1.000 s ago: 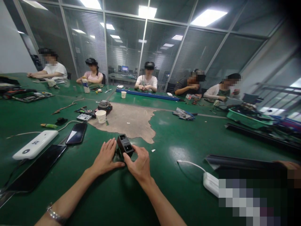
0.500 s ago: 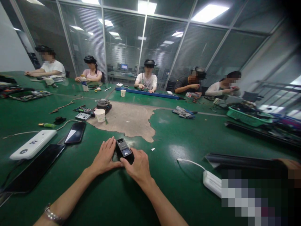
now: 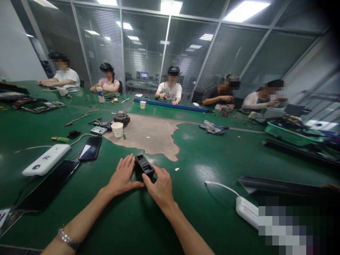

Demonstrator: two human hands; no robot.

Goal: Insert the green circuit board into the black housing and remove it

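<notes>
A small black box-shaped device [image 3: 145, 165] with a slot, a row of small marks and a little window on its upper face rests on the green table. My right hand [image 3: 160, 184] grips its near end between thumb and fingers. My left hand [image 3: 123, 177] lies beside the device's left side, fingers stretched out and palm toward the table, its thumb reaching toward the right thumb. Whether the left fingertips touch the device I cannot tell. A small white scrap [image 3: 177, 169] lies to the right of the device.
Left of my hands are a phone [image 3: 90, 148], a white power strip [image 3: 47, 160] and a dark flat panel [image 3: 50, 186]. A paper cup [image 3: 117, 130] stands on the brown patch [image 3: 151, 136]. A white block with a cable [image 3: 247, 212] sits right. Several people sit across the table.
The view has shifted slightly, so the scene sits farther right. The device is tilted a little differently in my right hand, and its window no longer glares. My left hand keeps its pose.
</notes>
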